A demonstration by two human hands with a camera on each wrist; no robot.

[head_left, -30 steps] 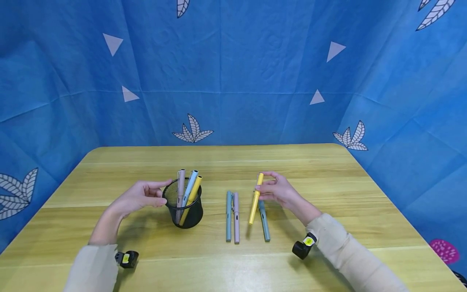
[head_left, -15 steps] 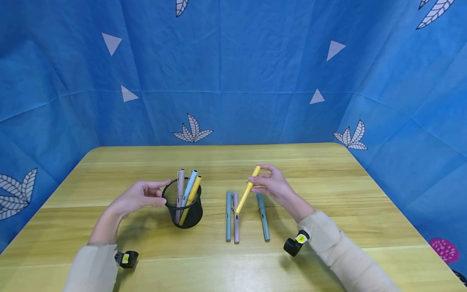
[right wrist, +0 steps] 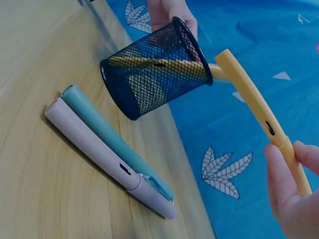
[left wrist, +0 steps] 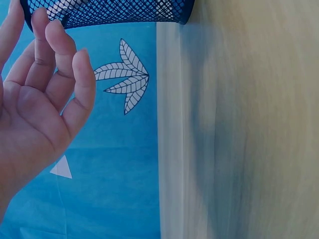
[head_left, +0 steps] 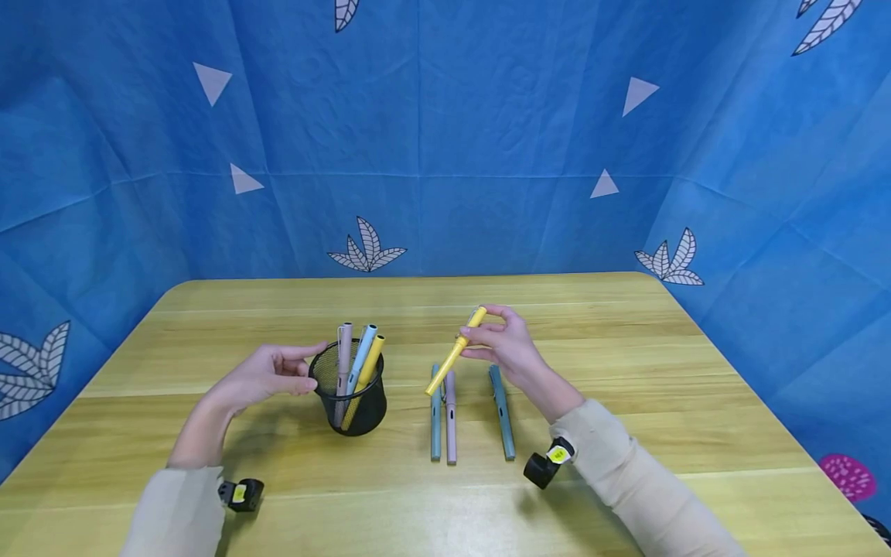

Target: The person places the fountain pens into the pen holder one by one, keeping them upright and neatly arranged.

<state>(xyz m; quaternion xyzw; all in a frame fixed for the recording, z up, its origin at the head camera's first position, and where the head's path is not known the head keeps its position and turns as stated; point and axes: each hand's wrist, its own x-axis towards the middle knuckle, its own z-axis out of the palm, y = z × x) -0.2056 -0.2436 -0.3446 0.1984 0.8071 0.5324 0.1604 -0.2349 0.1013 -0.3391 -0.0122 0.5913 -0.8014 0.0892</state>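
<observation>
My right hand (head_left: 503,346) pinches a yellow pen (head_left: 455,350) near its upper end and holds it tilted in the air, its lower tip pointing left toward the black mesh pen cup (head_left: 349,389). In the right wrist view the yellow pen (right wrist: 259,115) points at the pen cup (right wrist: 154,67). My left hand (head_left: 267,373) rests with relaxed fingers against the cup's left side; its fingers (left wrist: 65,59) lie beside the mesh (left wrist: 107,11). The cup holds a pink, a light blue and a yellow pen.
Three pens lie on the wooden table (head_left: 626,387): a teal pen (head_left: 435,422) and a pink pen (head_left: 451,422) side by side, and another teal pen (head_left: 502,414) to their right. Blue cloth walls surround the table.
My right hand has lifted the yellow pen off the table and carried it up and to the left, tilting its tip toward the cup. The left hand has stayed at the cup.
</observation>
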